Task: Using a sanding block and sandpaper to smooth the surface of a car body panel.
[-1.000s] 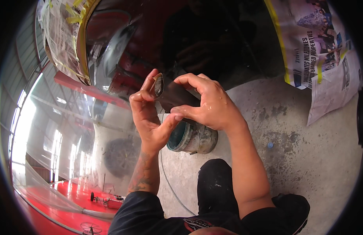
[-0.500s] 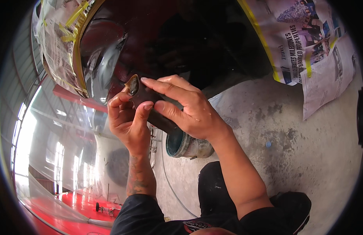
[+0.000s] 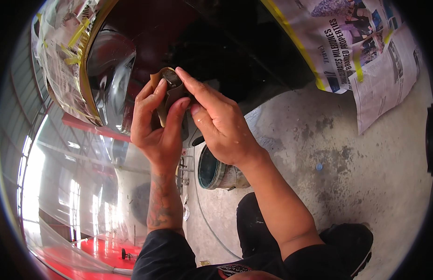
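Observation:
Both hands are raised in front of a glossy black car body panel (image 3: 216,37). Between them is a sheet of what looks like sandpaper (image 3: 173,97), dark on one face and tan on the other, curled around a small grey-brown block (image 3: 171,78). My left hand (image 3: 153,119) grips the sheet from the left, thumb at the front and a fingertip by the block's end. From the right, my right hand (image 3: 218,116) presses its fingertips along the sheet's edge, its thumb lower down. The lower end of the sheet is partly hidden by my fingers.
Newspaper held by yellow tape (image 3: 337,51) covers the area right of the panel. More taped paper and plastic (image 3: 69,60) cover the left, beside a headlight (image 3: 111,70). A bucket (image 3: 209,170) stands on the stained concrete floor below, near a thin hose (image 3: 202,219). Clear plastic sheeting hangs at left.
The sandpaper has turned more upright, and the block's end now shows at its top. Both hands have moved slightly up, with the left fingers shifting around the sheet. The view has shifted a little.

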A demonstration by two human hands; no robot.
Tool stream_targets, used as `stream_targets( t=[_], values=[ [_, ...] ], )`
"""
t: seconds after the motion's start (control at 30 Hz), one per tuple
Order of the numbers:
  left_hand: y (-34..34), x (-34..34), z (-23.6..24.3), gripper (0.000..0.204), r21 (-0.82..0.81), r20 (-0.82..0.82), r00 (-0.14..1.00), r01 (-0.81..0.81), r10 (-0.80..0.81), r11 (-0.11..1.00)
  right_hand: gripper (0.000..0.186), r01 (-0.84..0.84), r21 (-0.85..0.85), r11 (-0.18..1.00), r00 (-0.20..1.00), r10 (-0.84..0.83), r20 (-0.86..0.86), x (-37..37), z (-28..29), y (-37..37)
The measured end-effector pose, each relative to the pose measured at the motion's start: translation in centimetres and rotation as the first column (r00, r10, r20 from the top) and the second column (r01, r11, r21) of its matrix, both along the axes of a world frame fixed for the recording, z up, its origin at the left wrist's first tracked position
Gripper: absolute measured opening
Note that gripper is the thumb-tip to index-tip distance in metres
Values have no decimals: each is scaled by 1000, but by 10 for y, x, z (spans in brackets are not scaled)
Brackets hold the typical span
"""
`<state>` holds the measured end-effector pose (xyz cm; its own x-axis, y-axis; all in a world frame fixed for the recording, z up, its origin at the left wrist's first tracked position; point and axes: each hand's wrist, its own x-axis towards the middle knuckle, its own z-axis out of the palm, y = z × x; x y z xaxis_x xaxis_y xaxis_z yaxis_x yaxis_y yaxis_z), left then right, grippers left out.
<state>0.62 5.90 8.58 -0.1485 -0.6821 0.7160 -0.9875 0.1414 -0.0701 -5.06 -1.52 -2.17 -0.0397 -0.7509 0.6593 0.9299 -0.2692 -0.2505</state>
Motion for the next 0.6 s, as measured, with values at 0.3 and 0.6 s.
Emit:
stream_targets(
  t=[0.3, 0.6],
  values=[
    [-37, -5, 22, 41, -52, 475, 880, 59, -28, 997, 61, 105, 93, 990, 994, -103, -26, -5, 2, -17],
    [-81, -17, 51, 39, -65, 755, 656, 34, 27, 997, 61, 497, 244, 833, 841, -393, -372, -16, -27, -58]
  ],
)
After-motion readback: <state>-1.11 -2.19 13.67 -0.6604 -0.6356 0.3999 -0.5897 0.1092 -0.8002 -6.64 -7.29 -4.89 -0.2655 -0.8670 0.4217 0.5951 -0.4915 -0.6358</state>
